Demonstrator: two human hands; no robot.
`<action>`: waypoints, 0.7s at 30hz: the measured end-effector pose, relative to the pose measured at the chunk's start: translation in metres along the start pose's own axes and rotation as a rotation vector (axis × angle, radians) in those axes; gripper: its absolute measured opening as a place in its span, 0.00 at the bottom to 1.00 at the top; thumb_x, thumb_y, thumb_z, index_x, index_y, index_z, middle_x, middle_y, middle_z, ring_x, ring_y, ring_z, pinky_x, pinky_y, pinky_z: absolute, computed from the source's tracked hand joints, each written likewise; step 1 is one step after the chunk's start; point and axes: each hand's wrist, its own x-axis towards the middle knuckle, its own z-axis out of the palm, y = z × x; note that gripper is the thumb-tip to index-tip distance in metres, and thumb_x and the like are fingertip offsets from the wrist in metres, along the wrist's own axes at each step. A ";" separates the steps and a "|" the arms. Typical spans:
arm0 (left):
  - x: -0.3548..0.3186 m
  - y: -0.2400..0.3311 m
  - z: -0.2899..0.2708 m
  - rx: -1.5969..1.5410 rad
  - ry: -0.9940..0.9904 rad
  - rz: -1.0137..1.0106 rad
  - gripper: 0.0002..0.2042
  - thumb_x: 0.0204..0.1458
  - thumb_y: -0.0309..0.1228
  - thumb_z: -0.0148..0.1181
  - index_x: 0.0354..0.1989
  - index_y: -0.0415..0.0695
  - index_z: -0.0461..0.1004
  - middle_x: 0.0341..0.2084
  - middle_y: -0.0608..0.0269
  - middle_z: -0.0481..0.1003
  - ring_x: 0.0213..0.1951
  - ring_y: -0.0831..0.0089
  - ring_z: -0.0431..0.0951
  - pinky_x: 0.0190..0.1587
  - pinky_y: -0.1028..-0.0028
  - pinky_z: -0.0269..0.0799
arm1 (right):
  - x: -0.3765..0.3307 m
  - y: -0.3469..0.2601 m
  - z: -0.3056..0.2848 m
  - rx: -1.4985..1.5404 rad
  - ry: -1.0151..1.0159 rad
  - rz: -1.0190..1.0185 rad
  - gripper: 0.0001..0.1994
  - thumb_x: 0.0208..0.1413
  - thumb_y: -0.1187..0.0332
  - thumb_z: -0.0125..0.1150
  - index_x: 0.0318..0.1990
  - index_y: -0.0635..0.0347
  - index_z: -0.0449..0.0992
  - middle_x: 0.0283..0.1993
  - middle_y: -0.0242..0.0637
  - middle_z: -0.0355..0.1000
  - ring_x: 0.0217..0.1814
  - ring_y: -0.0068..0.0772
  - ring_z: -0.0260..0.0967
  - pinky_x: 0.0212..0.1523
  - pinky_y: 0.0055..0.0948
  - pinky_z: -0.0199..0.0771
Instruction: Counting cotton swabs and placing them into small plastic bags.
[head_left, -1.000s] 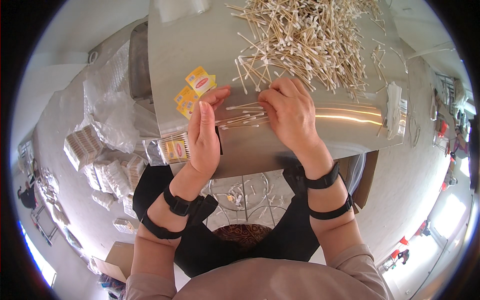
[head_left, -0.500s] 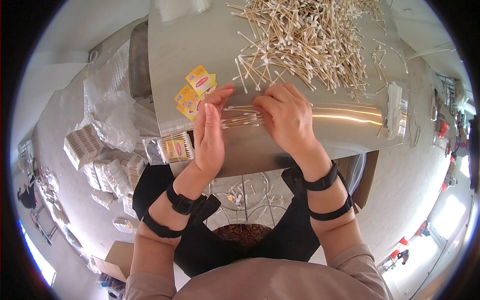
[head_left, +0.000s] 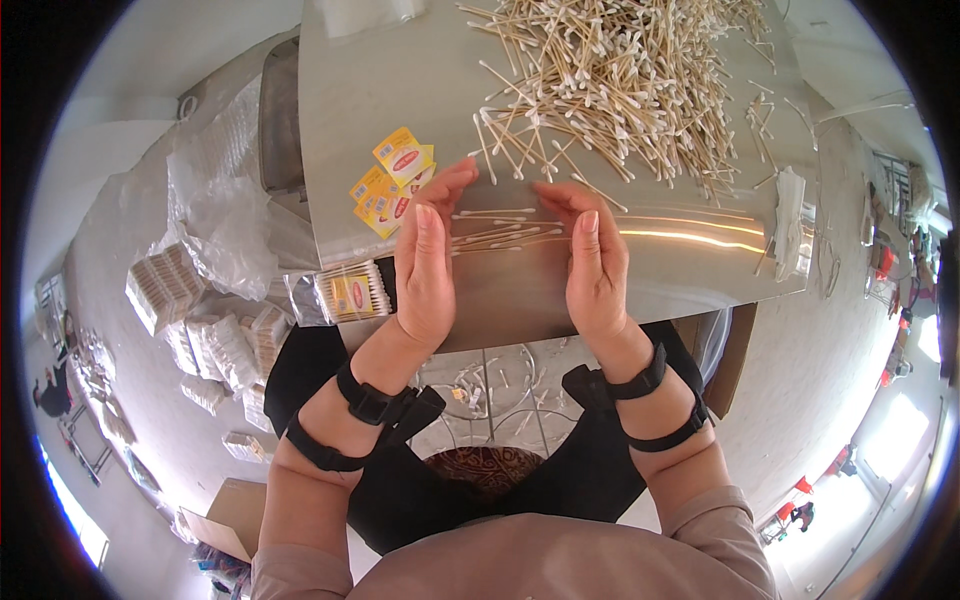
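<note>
Several cotton swabs [head_left: 500, 238] lie roughly side by side on the metal table between my two upright hands. My left hand [head_left: 428, 265] stands on edge at their left ends, fingers stretched out, palm turned inward. Facing it, my right hand [head_left: 597, 265] is held the same way at the right ends of the swabs, its fingers extended. Neither hand grips anything. Left of my left hand sits a clear pack of cotton swabs [head_left: 354, 293] with a yellow label. Yellow cards [head_left: 395, 180] lie fanned just beyond that hand.
A large heap of loose cotton swabs [head_left: 620, 85] covers the far right of the metal table [head_left: 390, 75]. A white strip [head_left: 789, 220] lies at the right edge. Packed swabs [head_left: 225, 350] and plastic bags [head_left: 225, 240] are piled at the left, with an open cardboard box [head_left: 228, 520] below.
My right hand has moved right and turned from closed fingers over the swabs to an upright, open palm. My left hand stays nearly in place.
</note>
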 end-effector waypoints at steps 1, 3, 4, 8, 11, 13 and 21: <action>0.000 0.000 0.000 0.000 0.000 0.000 0.26 0.73 0.45 0.31 0.61 0.34 0.64 0.65 0.47 0.63 0.68 0.61 0.61 0.72 0.63 0.50 | -0.001 0.001 0.003 0.048 0.000 0.024 0.18 0.74 0.64 0.40 0.54 0.69 0.73 0.51 0.43 0.73 0.53 0.34 0.71 0.58 0.30 0.68; 0.000 -0.002 0.001 -0.039 -0.004 -0.005 0.26 0.73 0.45 0.31 0.61 0.34 0.64 0.65 0.47 0.63 0.68 0.61 0.61 0.72 0.63 0.51 | -0.001 0.002 0.005 0.095 0.002 0.047 0.18 0.74 0.63 0.40 0.55 0.69 0.73 0.52 0.43 0.72 0.55 0.34 0.70 0.59 0.30 0.68; 0.000 -0.003 0.001 -0.039 -0.005 -0.004 0.26 0.73 0.45 0.31 0.61 0.34 0.64 0.65 0.47 0.63 0.68 0.61 0.61 0.72 0.63 0.51 | -0.001 0.002 0.005 0.092 -0.055 0.054 0.21 0.75 0.60 0.37 0.58 0.70 0.69 0.57 0.46 0.70 0.60 0.36 0.68 0.64 0.33 0.63; 0.000 -0.005 0.003 -0.048 -0.019 0.009 0.26 0.72 0.45 0.32 0.61 0.33 0.64 0.65 0.49 0.64 0.67 0.62 0.62 0.72 0.63 0.51 | 0.000 0.002 0.010 0.111 -0.108 0.041 0.23 0.76 0.59 0.33 0.61 0.71 0.66 0.62 0.46 0.69 0.66 0.35 0.64 0.70 0.34 0.58; 0.001 0.005 0.007 -0.011 0.008 -0.042 0.21 0.72 0.40 0.39 0.60 0.34 0.66 0.63 0.51 0.66 0.65 0.64 0.65 0.69 0.64 0.55 | 0.006 -0.004 0.007 0.000 0.007 0.009 0.11 0.70 0.70 0.50 0.52 0.65 0.74 0.48 0.41 0.73 0.49 0.33 0.72 0.53 0.31 0.71; 0.002 0.009 0.004 0.078 0.035 -0.072 0.17 0.71 0.36 0.43 0.59 0.36 0.67 0.61 0.52 0.68 0.63 0.65 0.68 0.67 0.65 0.60 | 0.014 -0.013 0.000 -0.147 -0.006 -0.003 0.08 0.64 0.73 0.56 0.48 0.63 0.76 0.45 0.40 0.74 0.45 0.35 0.72 0.49 0.32 0.72; 0.011 0.013 -0.004 0.658 -0.172 0.222 0.13 0.64 0.21 0.50 0.55 0.38 0.70 0.47 0.51 0.76 0.49 0.57 0.77 0.51 0.68 0.72 | 0.029 -0.019 -0.030 -0.625 -0.317 -0.183 0.08 0.43 0.79 0.67 0.32 0.57 0.79 0.34 0.34 0.73 0.39 0.45 0.72 0.38 0.39 0.74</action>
